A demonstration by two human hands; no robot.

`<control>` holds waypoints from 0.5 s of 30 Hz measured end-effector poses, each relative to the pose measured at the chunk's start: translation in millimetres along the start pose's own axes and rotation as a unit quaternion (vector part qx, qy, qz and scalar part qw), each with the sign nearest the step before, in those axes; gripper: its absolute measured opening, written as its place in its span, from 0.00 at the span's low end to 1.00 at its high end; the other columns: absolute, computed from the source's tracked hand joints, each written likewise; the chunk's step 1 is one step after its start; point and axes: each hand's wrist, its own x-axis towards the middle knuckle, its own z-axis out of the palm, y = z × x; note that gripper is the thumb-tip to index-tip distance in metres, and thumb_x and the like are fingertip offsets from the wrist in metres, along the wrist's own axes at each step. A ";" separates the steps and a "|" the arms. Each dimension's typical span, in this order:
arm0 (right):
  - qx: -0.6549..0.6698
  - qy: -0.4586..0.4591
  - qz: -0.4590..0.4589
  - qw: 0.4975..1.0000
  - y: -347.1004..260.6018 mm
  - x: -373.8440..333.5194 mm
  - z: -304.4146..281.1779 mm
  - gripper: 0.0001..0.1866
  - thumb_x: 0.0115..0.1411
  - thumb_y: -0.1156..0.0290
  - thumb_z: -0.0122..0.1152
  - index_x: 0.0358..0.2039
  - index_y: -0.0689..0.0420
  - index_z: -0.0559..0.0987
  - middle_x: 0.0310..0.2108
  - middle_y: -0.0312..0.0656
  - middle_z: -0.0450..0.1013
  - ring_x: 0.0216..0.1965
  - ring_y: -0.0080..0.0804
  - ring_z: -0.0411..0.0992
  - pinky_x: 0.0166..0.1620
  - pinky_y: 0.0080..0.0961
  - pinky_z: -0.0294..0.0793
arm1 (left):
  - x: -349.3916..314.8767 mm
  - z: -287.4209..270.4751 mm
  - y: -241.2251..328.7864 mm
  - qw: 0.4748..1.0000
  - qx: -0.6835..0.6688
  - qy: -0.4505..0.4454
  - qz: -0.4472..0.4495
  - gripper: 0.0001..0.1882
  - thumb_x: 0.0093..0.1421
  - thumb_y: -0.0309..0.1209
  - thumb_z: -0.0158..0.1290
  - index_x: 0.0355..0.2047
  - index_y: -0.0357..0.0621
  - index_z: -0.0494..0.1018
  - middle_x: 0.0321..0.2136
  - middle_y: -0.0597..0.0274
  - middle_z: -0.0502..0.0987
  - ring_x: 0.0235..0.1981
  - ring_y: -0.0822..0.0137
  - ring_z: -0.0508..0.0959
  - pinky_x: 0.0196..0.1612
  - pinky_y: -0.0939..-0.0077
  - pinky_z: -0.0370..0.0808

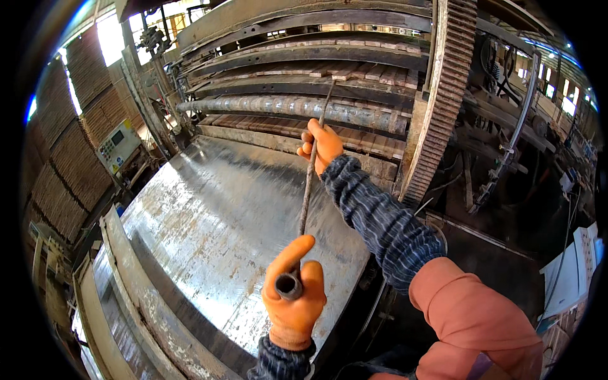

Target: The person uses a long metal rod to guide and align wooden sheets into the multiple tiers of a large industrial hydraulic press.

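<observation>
A long, thin rusty metal rod (pixel 308 190) runs away from me over the shiny metal plate (pixel 196 240). My left hand (pixel 294 310), in an orange glove, is wrapped round its near end, where a hollow round pipe mouth (pixel 289 286) faces me. Farther up, my right hand (pixel 326 144), gloved in orange too, closes its fingers about the shaft. The rod's far tip is at the edge of some reddish-brown slabs (pixel 345 75) lying between the layers of a large press (pixel 266 88). Whether the tip touches them I cannot tell.
A horizontal metal roller (pixel 285 109) crosses the press front. A toothed upright column (pixel 443 95) stands at its right. Curved metal rails (pixel 152 310) border the plate at left. Beyond are a control panel (pixel 120 147) and tall stacks of brown sheets (pixel 69 164).
</observation>
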 end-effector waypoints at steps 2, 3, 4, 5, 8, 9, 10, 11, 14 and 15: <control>-0.020 -0.003 -0.023 1.000 4.1 12.9 -9.5 0.07 0.66 0.63 0.54 0.40 0.50 0.71 0.25 0.34 0.69 0.17 0.24 0.66 0.26 0.31 0.75 | 5.4 4.3 -9.5 0.997 -0.057 0.016 -0.051 0.16 0.57 0.16 0.50 0.47 0.33 0.75 0.23 0.66 0.74 0.19 0.79 0.68 0.23 0.85 0.65; -0.034 -0.020 -0.028 0.999 10.2 15.6 -7.9 0.09 0.67 0.61 0.55 0.40 0.52 0.70 0.25 0.34 0.68 0.19 0.23 0.66 0.28 0.30 0.76 | 8.5 3.4 -12.6 0.995 -0.077 0.030 -0.064 0.16 0.56 0.15 0.51 0.45 0.34 0.77 0.26 0.67 0.76 0.21 0.81 0.67 0.26 0.86 0.65; -0.037 -0.002 -0.018 0.999 8.4 11.1 -5.2 0.08 0.66 0.64 0.55 0.41 0.51 0.70 0.25 0.34 0.68 0.18 0.24 0.65 0.27 0.30 0.75 | 10.4 3.8 0.7 0.986 -0.126 0.045 -0.099 0.15 0.56 0.15 0.50 0.44 0.32 0.76 0.25 0.66 0.75 0.21 0.80 0.68 0.25 0.87 0.65; -0.048 -0.017 -0.027 0.998 13.1 16.0 -6.7 0.08 0.66 0.65 0.55 0.42 0.51 0.71 0.24 0.34 0.67 0.18 0.24 0.65 0.27 0.31 0.75 | 11.6 0.2 8.1 0.981 -0.140 0.042 -0.128 0.15 0.56 0.15 0.49 0.44 0.30 0.76 0.23 0.66 0.74 0.19 0.80 0.68 0.24 0.87 0.64; -0.003 -0.054 -0.023 0.998 5.6 3.2 23.9 0.04 0.63 0.68 0.52 0.37 0.52 0.70 0.21 0.38 0.66 0.14 0.29 0.63 0.21 0.33 0.71 | 0.4 -17.4 13.0 0.997 0.011 0.046 -0.056 0.16 0.56 0.15 0.47 0.44 0.31 0.76 0.20 0.66 0.73 0.18 0.79 0.68 0.22 0.84 0.64; 0.015 -0.017 -0.004 1.000 0.4 -14.9 51.3 0.05 0.62 0.69 0.52 0.38 0.54 0.71 0.21 0.38 0.67 0.13 0.28 0.63 0.21 0.33 0.71 | -4.8 -22.0 27.3 0.997 0.001 0.051 -0.057 0.15 0.56 0.16 0.49 0.44 0.32 0.76 0.22 0.65 0.74 0.20 0.78 0.70 0.25 0.84 0.65; -0.003 -0.016 -0.023 1.000 -0.6 0.3 33.1 0.06 0.62 0.70 0.52 0.38 0.55 0.72 0.21 0.39 0.68 0.13 0.28 0.62 0.21 0.33 0.70 | 7.8 -8.2 19.9 0.998 0.027 0.041 0.035 0.14 0.56 0.16 0.50 0.43 0.32 0.76 0.24 0.65 0.75 0.22 0.78 0.71 0.27 0.84 0.66; -0.020 -0.017 -0.040 0.999 -5.3 25.3 10.6 0.06 0.62 0.70 0.52 0.39 0.57 0.72 0.22 0.40 0.68 0.13 0.27 0.62 0.21 0.33 0.69 | 22.2 8.4 16.3 0.999 -0.023 0.028 -0.013 0.13 0.57 0.17 0.52 0.43 0.32 0.76 0.25 0.65 0.76 0.25 0.78 0.71 0.29 0.85 0.67; -0.003 0.001 -0.033 0.999 -18.0 57.3 -20.8 0.02 0.62 0.74 0.52 0.36 0.56 0.71 0.23 0.39 0.68 0.12 0.27 0.59 0.20 0.34 0.64 | 36.1 37.4 12.3 0.999 -0.029 0.008 -0.012 0.13 0.57 0.17 0.54 0.43 0.34 0.77 0.29 0.64 0.78 0.28 0.79 0.73 0.33 0.86 0.70; 0.004 -0.021 -0.011 1.000 -7.1 49.3 -12.0 0.02 0.61 0.74 0.52 0.35 0.55 0.71 0.23 0.39 0.67 0.13 0.27 0.59 0.20 0.34 0.64 | 28.5 30.5 12.1 0.999 -0.039 0.028 -0.009 0.13 0.56 0.16 0.54 0.43 0.34 0.78 0.29 0.64 0.78 0.28 0.79 0.73 0.33 0.86 0.70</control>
